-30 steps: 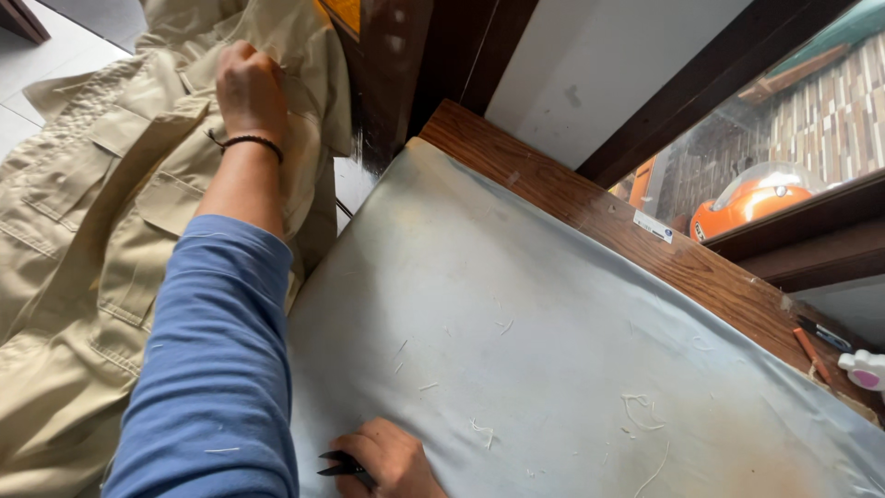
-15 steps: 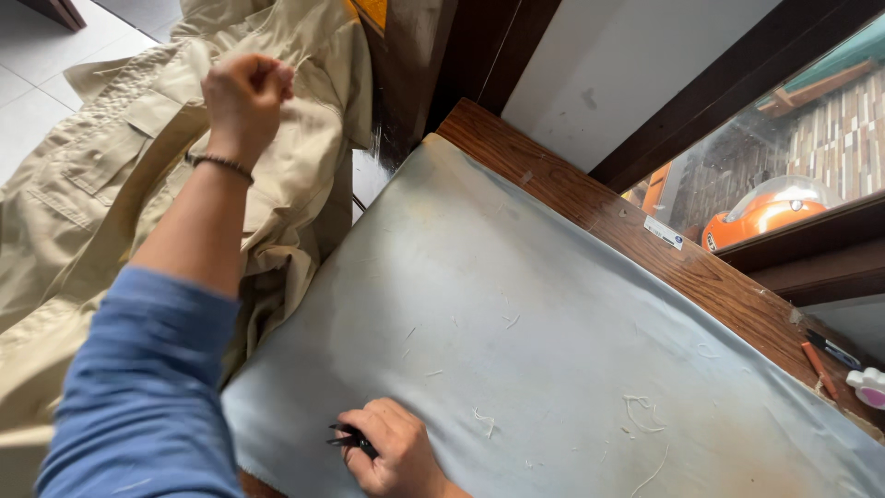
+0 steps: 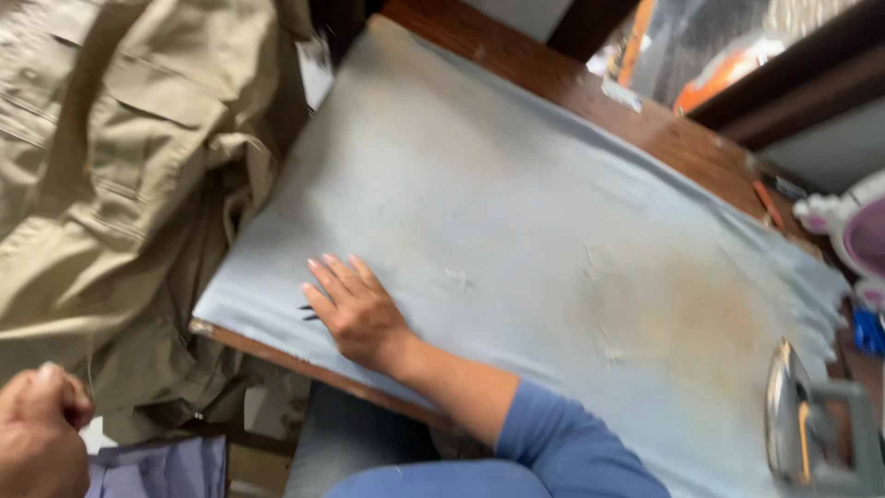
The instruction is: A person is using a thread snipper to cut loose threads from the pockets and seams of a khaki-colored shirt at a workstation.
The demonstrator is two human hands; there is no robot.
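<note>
The right hand point(image 3: 355, 309) lies flat, palm down, fingers spread and released, on the pale blue-grey cloth point(image 3: 516, 212) that covers the bench point(image 3: 562, 78). Its fingertips point toward 11 o'clock and rest over a small dark clip-like object point(image 3: 307, 314), too small to name, near the cloth's 9 o'clock edge. The left hand point(image 3: 41, 433) sits at the 7 o'clock corner, its grip clenched into a fist; whether it pinches anything cannot be told. The khaki garment point(image 3: 120, 175) hangs off the bench at 10 o'clock, its long axis running from 12 toward 7, just above the left hand and nearer to it than to the right. An iron point(image 3: 811, 429) stands at 4 o'clock, well apart.
</note>
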